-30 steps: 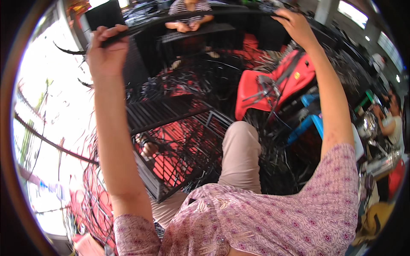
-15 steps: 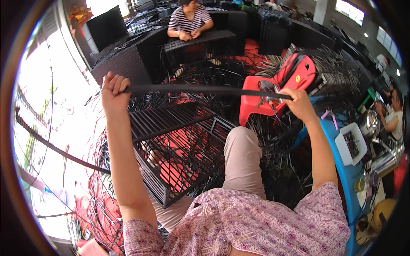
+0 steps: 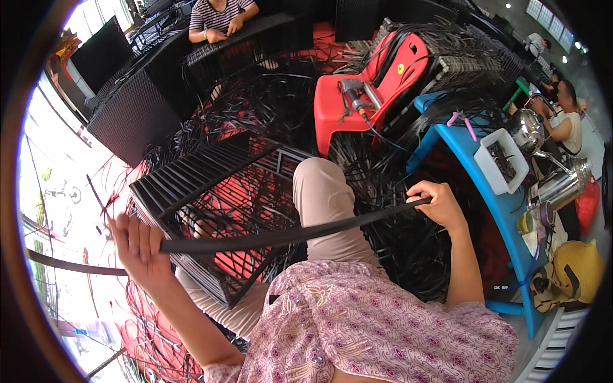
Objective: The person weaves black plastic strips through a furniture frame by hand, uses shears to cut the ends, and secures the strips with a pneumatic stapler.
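A flat black strip [image 3: 274, 237] stretches between my hands, sagging slightly across my raised knee. My left hand [image 3: 138, 250] is closed round its left end, where more of the strip trails off to the left. With thumb and fingers my right hand [image 3: 438, 203] pinches the other end. Below the strip, a black slatted frame [image 3: 191, 175] with partly woven sides leans tilted against my legs. Through its bars show loose strips and a red floor covering.
A red plastic chair [image 3: 338, 105] holds a grey power tool [image 3: 355, 102]. On the right, a blue stool-like table [image 3: 476, 163] carries a white tray [image 3: 502, 161] and metal pots. Tangled black strips cover the floor. Across from me, a person in stripes [image 3: 220, 19] leans on a black woven piece.
Both hands have come down and nearer to me with the strip, the left also moving outward. My view has turned right, bringing the chair and blue table further into the picture.
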### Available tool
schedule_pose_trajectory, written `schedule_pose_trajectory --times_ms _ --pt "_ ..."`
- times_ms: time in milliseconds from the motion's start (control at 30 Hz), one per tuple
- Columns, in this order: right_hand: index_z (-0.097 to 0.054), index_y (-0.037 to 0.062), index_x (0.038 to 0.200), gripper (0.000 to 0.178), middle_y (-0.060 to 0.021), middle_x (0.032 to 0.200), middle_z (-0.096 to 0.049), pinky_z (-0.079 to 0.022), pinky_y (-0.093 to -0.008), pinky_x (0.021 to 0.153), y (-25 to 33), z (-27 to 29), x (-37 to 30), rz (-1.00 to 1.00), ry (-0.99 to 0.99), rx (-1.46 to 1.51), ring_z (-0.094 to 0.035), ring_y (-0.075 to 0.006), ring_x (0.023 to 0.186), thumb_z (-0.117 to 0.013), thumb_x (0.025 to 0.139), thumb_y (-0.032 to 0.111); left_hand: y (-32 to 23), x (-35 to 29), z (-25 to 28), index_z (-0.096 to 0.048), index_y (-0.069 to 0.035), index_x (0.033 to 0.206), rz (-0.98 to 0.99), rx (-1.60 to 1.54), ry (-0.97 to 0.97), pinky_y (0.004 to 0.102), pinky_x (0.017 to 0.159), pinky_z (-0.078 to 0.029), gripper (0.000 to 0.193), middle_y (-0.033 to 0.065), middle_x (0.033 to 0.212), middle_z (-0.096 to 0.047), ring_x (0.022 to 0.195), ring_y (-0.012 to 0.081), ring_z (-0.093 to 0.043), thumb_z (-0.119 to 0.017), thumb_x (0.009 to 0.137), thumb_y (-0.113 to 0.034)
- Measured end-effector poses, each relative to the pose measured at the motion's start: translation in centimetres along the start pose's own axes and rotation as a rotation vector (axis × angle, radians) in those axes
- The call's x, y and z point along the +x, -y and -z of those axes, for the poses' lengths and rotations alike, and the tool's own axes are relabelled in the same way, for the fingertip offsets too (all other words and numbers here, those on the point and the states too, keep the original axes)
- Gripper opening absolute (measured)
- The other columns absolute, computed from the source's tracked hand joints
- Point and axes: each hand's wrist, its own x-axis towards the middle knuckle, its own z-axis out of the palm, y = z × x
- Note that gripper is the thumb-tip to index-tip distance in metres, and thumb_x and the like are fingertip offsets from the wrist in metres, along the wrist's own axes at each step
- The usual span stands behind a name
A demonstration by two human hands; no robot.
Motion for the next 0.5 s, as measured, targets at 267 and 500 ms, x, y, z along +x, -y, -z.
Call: schedule_pose_trajectory --times_ms 267,500 --pt "-0.066 0.0006 0.09 0.011 -0.0103 0.069 -0.065 -0.046 -0.0265 0.055 1.2 -1.1 1.8 0.165 -0.155 -0.212 -0.059 -0.0115 0.058 -0.069 0.079 0.004 -1.3 -12.0 0.0 -0.048 -0.006 0.088 -0.016 0.03 -0.081 0.0238 0.036 -0.024 0.032 -0.0029 0.053 -0.032 0.038 0.0061 -0.023 -0.033 0.106 -0.029" --pt "-0.065 -0.0017 0.088 0.007 -0.004 0.065 -0.061 -0.043 -0.0237 0.059 -1.7 -6.3 -1.9 -0.127 0.25 -0.135 -0.053 -0.0049 0.064 -0.067 0.082 0.001 0.6 -21.6 3.2 -0.053 -0.007 0.087 0.007 0.147 -0.517 0.023 0.039 -0.022 0.038 -0.0061 0.053 -0.031 0.039 0.0042 -0.022 -0.032 0.106 -0.033"
